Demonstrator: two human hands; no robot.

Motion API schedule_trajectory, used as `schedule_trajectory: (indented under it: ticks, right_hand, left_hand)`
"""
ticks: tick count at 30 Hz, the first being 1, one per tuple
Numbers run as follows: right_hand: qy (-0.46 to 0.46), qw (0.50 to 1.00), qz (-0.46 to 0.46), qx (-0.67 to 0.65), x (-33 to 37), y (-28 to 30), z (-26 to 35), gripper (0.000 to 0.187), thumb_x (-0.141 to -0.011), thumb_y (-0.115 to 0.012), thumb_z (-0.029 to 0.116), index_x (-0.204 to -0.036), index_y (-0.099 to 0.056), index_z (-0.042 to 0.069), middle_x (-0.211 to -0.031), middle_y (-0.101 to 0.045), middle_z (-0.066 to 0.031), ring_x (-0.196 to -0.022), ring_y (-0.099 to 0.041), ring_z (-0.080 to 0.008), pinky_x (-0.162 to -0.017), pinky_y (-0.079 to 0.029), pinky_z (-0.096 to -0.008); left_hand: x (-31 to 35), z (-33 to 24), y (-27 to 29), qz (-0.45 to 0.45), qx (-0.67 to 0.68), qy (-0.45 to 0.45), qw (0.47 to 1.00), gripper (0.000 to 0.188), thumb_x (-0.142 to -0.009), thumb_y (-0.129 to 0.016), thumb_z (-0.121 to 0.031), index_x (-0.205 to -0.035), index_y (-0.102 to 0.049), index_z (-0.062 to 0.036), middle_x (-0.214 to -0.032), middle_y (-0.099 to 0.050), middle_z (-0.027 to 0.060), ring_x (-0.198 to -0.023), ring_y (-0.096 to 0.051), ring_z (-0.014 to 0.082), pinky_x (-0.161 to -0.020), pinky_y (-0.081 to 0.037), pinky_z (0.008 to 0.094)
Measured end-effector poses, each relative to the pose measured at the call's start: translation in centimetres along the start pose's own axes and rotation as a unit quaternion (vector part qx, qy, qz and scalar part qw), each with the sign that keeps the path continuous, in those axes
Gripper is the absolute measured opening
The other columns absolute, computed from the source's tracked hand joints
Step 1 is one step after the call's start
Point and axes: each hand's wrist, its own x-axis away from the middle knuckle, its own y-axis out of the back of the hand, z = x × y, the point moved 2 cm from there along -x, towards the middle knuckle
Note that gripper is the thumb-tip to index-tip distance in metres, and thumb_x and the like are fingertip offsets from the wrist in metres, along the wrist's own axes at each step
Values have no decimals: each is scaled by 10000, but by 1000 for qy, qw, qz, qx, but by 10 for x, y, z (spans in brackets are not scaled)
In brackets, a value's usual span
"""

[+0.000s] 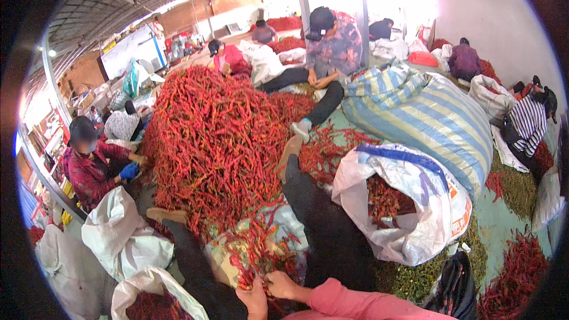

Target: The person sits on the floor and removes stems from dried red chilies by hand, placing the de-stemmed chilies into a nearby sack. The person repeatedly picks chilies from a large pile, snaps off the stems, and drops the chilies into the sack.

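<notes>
Between my outstretched legs lie loose red chili peppers (255, 248), some with pale stems, on a light cloth (222, 264). My left hand (255, 300) is closed, its fingertips pinching a chili pepper. Close beside it my right hand (283, 286) is closed too, thumb and fingers meeting on a pepper from the same small bunch. The fingertips partly hide what they grip. Just beyond rises a tall heap of red chili peppers (216, 136).
An open white sack (409, 249) with peppers inside stands right of my leg; another white sack (172, 287) is at the lower left. Behind lies a big blue-striped sack (421, 112). Co-workers sit around the heap, one with a blue glove (129, 170). Green stems (409, 281) cover floor at right.
</notes>
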Motion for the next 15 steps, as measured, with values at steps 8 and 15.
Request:
schedule_trajectory:
  ticks: [8, 15]
  right_hand:
    - [18, 917, 209, -339, 21, 35, 35, 119, -803, -610, 155, -745, -639, 55, -603, -508, 50, -530, -451, -59, -475, -372, -225]
    - [-113, 812, 335, -464, 31, 45, 38, 132, -843, -568, 93, -788, -603, -22, -526, -408, 38, -405, -323, -35, -384, -213, -192]
  left_hand:
    - [16, -24, 30, 158, 118, 105, 975, 288, -879, -475, -135, -1154, -455, -49, -1127, -531, 130, -1023, -552, 230, -821, -476, 354]
    - [18, -40, 12, 41, 282, 303, 909, 135, -815, -532, -112, -863, -528, 14, -733, -570, 88, -857, -588, 233, -826, -465, 308]
